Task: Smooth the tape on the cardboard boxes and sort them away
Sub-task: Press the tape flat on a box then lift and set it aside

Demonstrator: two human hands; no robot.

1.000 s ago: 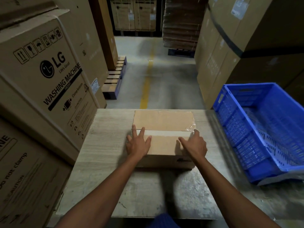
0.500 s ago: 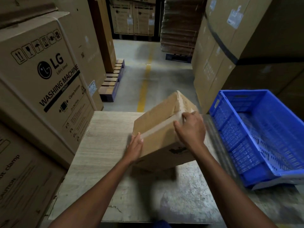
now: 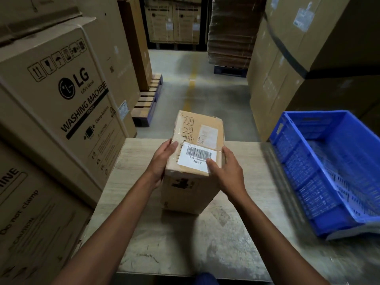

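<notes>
Over the surface [image 3: 185, 243], left hand [image 3: 162, 161] and right hand [image 3: 228, 171] clasp the box [image 3: 191, 192]; grip evenly, then swing it into the crate [image 3: 298, 167].

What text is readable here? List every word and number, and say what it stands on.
"LG", "Life's Good": upper left carton
"WASHING MACHINE": same carton
"Clamp bottom", "CAUTION": same carton
"Do not clamp", "CAUTION": lower left carton
"50/17": barcode label on the box
Code under the barcode, and the pale label: too blurred to read.
</notes>
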